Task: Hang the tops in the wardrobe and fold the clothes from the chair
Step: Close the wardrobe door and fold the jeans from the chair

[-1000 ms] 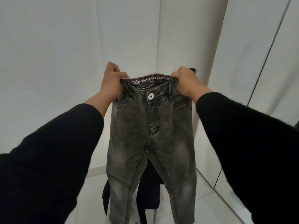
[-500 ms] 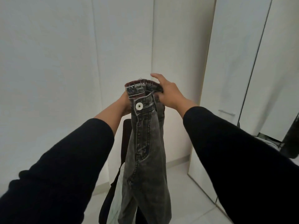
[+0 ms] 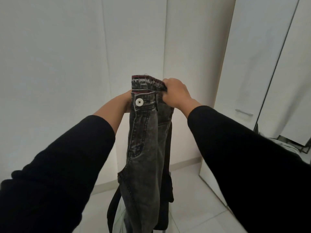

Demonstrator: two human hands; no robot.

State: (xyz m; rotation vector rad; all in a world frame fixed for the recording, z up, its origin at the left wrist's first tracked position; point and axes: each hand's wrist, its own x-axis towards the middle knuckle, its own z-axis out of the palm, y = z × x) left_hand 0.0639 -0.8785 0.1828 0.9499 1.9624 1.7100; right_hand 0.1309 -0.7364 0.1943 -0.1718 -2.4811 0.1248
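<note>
Head view: at frame centre, grey washed jeans (image 3: 144,140) hang folded lengthwise, legs dropping to the bottom edge. Right hand (image 3: 176,93) curls over the waistband's right end, gripping it. Left hand (image 3: 125,102) sits mostly hidden behind the waistband by the white button (image 3: 139,102), probably holding it. Dark chair (image 3: 166,195) shows behind; wardrobe doors (image 3: 252,64) fill the right.

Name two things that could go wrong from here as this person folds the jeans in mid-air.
1. The jeans are held only at the waistband, by the right hand and the partly hidden left hand; the hanging legs may slip out of line.
2. The legs hang against the dark chair and could snag on it.
</note>
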